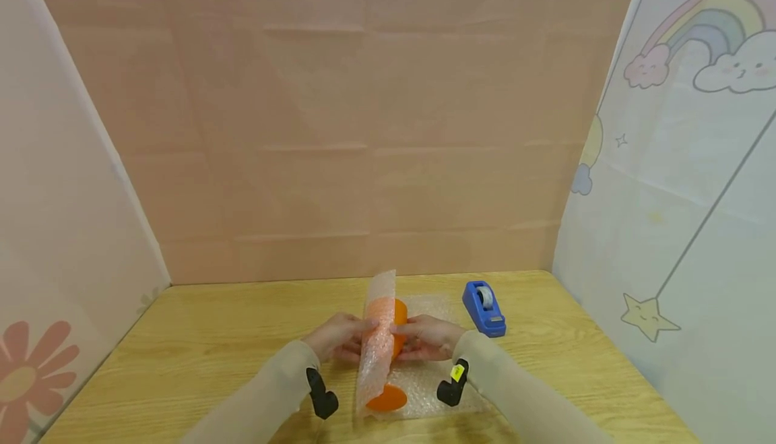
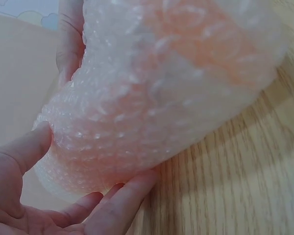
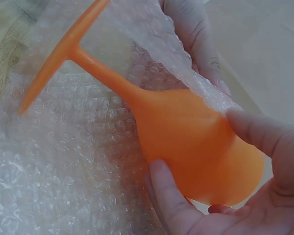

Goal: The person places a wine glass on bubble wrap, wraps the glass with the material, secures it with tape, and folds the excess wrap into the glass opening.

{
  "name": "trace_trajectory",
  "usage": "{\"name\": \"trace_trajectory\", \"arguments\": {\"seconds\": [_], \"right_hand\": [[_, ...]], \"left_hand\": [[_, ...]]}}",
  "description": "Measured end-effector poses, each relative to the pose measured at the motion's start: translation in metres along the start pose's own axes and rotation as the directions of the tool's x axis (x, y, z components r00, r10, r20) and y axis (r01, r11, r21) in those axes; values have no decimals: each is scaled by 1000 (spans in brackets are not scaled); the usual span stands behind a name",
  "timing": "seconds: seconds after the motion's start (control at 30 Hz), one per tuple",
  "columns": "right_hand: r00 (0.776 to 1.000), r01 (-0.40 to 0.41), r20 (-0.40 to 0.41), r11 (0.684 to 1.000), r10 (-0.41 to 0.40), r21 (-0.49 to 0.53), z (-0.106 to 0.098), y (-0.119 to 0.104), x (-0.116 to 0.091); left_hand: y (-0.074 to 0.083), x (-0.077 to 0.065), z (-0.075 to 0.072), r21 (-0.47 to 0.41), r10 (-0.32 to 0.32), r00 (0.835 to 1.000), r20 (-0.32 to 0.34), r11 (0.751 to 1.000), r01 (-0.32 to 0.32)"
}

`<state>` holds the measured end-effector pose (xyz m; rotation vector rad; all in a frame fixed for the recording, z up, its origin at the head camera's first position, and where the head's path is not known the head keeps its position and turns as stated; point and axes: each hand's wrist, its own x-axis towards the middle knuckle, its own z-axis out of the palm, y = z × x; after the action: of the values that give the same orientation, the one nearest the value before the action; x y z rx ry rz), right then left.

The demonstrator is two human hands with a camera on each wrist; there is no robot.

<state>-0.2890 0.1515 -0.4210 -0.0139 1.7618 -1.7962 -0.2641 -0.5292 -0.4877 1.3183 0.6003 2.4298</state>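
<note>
An orange wine glass [image 3: 186, 137] lies on its side with its round foot [image 1: 386, 398] toward me. A sheet of bubble wrap [image 1: 433, 390] is under it, and one side of the sheet folds up over the glass. From the left, my left hand [image 1: 341, 337] holds the folded bubble wrap [image 2: 112, 122] around the bowl, thumb above and fingers below. My right hand [image 1: 432, 337] grips the bare side of the bowl, its thumb at the wrap's edge. In the left wrist view the glass shows only as an orange tint through the wrap.
A blue tape dispenser [image 1: 483, 308] with a roll of clear tape stands on the wooden table [image 1: 242, 336], beyond my right hand. A tan backdrop [image 1: 364, 161] rises behind the table's far edge. Patterned white sheets [image 1: 685, 228] hang at both sides.
</note>
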Motion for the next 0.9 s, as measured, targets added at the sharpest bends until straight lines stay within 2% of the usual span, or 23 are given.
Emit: {"name": "trace_trajectory", "arguments": {"seconds": [0.1,0.33,0.6,0.83,0.9], "right_hand": [[1000,1,0,1000,-1,-4,0,0,0],[1000,2,-3,1000,-2,-3,0,0,0],[1000,-7,-2,999,7,40,1,2,-2],[1000,3,19,998,-4,60,0,3,0],[1000,2,24,998,-3,67,1,2,0]], "left_hand": [[0,-1,0,-39,-13,1000,-5,999,13],[-1,0,-2,58,-6,998,58,998,2],[0,0,1,71,-20,997,70,997,15],[1,-2,3,-6,-33,999,26,999,33],[-1,-2,3,1,-22,1000,8,1000,22]]}}
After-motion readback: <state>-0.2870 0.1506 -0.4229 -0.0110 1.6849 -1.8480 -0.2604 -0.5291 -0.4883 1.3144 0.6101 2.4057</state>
